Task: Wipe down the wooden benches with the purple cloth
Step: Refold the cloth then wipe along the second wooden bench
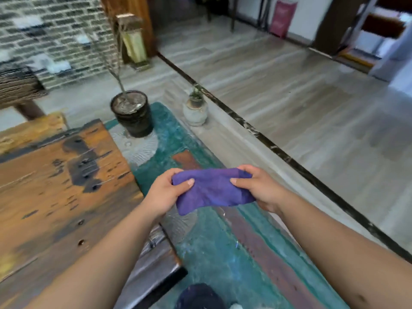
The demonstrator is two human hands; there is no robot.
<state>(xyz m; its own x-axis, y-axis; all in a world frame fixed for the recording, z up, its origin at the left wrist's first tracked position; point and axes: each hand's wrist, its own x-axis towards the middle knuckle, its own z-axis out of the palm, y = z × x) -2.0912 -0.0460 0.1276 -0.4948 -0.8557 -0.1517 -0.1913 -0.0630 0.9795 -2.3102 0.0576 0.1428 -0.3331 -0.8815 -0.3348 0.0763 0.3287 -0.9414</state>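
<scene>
The purple cloth (213,190) is folded into a thick band and stretched between both hands in the air. My left hand (166,192) pinches its left end, thumb on top. My right hand (259,188) grips its right end the same way. Below the cloth runs a long wooden bench (207,248) with worn teal paint and a reddish-brown stripe; it reaches from the bottom of the view up toward the pots. The cloth is held above the bench and does not touch it.
A worn orange-brown wooden table (58,188) lies to the left of the bench. A black pot (132,113) with a bare branch stands on the bench's far end. A small pale pot (195,111) sits on the floor beside it. Tiled floor stretches right.
</scene>
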